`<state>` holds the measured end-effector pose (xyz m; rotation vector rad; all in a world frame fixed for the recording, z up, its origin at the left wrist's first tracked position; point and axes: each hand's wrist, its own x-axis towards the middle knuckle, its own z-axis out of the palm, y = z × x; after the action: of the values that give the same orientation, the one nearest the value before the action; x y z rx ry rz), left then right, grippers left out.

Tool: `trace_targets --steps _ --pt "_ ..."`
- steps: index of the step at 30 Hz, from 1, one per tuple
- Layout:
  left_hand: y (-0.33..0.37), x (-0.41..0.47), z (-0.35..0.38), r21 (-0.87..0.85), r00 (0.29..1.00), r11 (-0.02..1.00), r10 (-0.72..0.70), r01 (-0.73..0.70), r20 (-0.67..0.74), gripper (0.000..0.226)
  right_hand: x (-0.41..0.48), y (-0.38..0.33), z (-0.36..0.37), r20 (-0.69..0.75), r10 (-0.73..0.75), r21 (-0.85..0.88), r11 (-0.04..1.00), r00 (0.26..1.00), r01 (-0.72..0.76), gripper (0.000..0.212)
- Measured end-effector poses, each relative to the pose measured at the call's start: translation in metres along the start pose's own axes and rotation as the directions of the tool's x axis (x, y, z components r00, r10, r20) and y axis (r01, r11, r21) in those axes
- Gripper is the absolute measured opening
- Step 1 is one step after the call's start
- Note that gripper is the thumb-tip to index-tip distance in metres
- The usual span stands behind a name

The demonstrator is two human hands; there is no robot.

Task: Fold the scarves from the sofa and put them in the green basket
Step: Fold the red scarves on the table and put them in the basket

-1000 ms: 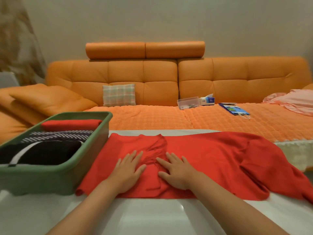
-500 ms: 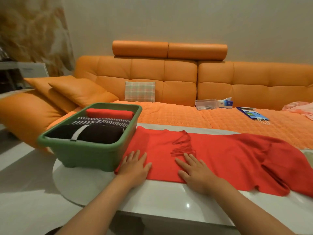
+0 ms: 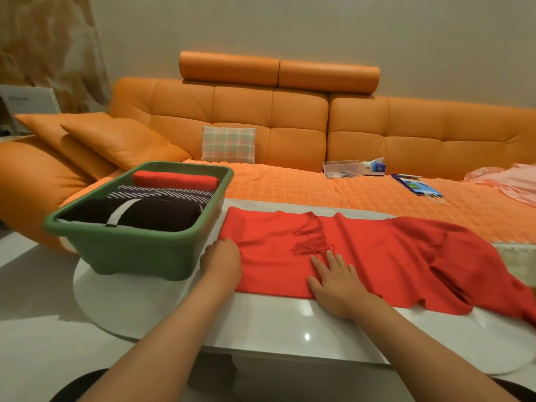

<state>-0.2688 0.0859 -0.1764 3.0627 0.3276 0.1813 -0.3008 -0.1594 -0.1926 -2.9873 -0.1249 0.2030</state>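
On table (image 3: 261,323) | left hand (image 3: 222,264) grips red scarf (image 3: 377,250) | right hand (image 3: 338,282) flat

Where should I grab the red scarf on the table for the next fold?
Probably the left edge of the scarf, from the basket side: it lies flat and straight by the left hand, while the right end is bunched.

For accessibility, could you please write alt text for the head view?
A person's left hand grips the edge of a red scarf spread on a white table, the right hand pressing it flat, beside a green basket of folded scarves.
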Motion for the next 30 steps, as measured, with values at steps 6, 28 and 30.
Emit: trace_targets --steps 6,28,30 --pt "0.018 0.011 -0.041 -0.288 0.977 0.954 0.019 -0.082 -0.212 0.026 0.005 -0.038 0.006 0.001 -0.023 0.048 0.999 1.000 0.023 0.072" --pt "0.180 -0.033 -0.053 -0.945 0.744 0.283 0.665 -0.163 0.071 0.024 -0.002 0.088 -0.083 0.066 0.414 0.910 0.347 0.908 -0.225 0.038" --pt "0.169 -0.029 -0.034 -0.826 0.779 0.424 0.627 -0.372 -0.028 0.024 -0.008 0.094 -0.074 -0.006 0.426 0.732 0.619 0.905 -0.286 0.048"
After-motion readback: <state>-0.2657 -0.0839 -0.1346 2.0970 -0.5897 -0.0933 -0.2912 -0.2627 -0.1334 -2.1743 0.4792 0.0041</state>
